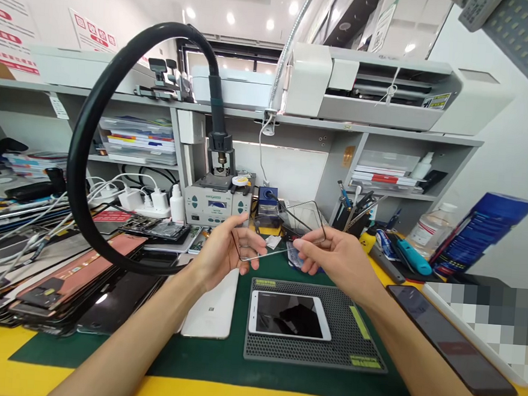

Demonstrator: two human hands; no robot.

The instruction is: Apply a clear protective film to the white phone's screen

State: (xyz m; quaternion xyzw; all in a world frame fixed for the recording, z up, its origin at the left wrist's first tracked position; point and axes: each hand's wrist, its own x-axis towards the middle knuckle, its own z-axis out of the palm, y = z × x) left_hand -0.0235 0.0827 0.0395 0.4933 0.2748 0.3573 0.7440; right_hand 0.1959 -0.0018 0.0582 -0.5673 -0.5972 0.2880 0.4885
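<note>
Above the work mat, both hands hold a thin, clear screen protector [274,252] with dark edges, tilted and gripped by its ends. My left hand [231,244] is closed on the left end, thumb up and fingers curled at the edge. The right end is pinched between the thumb and fingers of my right hand [326,252]. Below them a white phone [289,315] with a dark screen lies face up on a grey perforated pad [344,348]. Another white phone [211,306] rests back up beside the pad, partly under my left forearm.
Stacked phone screens and parts [78,269] crowd the left, under a looping black hose [80,149]. A hot-air station [218,204] stands behind the hands. To the right are a tool holder [356,210], a clear bottle [431,228] and a dark phone [451,338].
</note>
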